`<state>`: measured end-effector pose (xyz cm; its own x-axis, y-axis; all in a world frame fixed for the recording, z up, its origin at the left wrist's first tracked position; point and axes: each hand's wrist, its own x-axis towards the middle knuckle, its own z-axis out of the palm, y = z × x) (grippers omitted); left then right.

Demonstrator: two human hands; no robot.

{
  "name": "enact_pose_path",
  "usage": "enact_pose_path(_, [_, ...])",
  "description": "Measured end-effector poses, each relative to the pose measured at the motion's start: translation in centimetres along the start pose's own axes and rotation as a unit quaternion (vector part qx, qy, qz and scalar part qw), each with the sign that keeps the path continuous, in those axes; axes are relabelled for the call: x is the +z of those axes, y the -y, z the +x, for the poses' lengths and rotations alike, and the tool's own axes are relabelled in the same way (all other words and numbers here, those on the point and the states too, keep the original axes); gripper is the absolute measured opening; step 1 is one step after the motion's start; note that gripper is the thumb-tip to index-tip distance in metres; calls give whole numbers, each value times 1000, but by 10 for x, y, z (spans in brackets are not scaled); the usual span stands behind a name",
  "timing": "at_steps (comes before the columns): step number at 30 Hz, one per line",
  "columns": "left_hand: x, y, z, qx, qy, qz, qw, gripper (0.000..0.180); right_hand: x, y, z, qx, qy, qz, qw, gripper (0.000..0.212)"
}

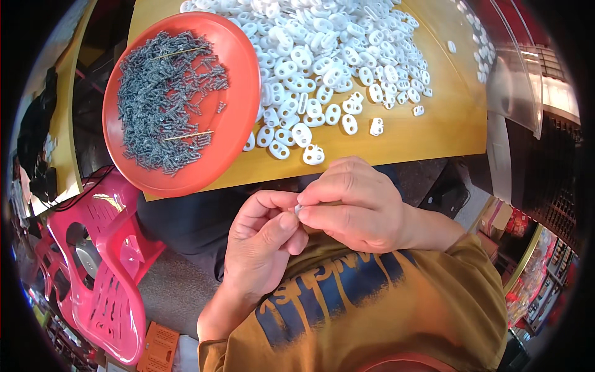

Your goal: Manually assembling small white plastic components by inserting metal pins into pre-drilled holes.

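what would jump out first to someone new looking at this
Probably the round orange-red plastic tray of small dark grey coiled springs, at the yellow tabletop's left. Beside it, toward the far edge, spreads a big heap of white oval two-holed pieces. Next, below the near edge, the left hand and right hand meet fingertip to fingertip at a small pale piece.

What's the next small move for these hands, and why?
Probably a slight turn of the small pale piece by the right hand, steadied by the left hand: both hands pinch around it and hide most of it, so its alignment can't be judged.
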<state>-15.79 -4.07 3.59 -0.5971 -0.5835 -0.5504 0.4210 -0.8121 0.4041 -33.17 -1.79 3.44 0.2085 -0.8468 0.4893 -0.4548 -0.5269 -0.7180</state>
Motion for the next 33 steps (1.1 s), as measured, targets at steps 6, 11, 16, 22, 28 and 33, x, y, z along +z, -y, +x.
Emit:
enact_pose_path(6, [-6,-11,-3,6,-20,-64,998,13,10,2,14,10,31,55,998,29])
enact_pose_path(11, [-19,-15,-10,35,-15,-57,998,12,0,-5,52,-50,61,-50,996,31])
enact_pose_path(16, [-30,-10,-13,29,-30,-66,997,12,7,-21,101,-49,115,-262,957,15])
enact_pose_path(22, [-42,-11,-15,8,0,-97,995,13,19,-30,120,-19,223,-315,922,8])
enact_pose_path(28, [-54,-13,-11,17,12,-113,993,14,24,-36,122,-26,189,-309,932,9])
enact_pose_path(33, [-56,-13,-8,9,12,-115,993,14,28,-44,128,-42,176,-309,934,7])
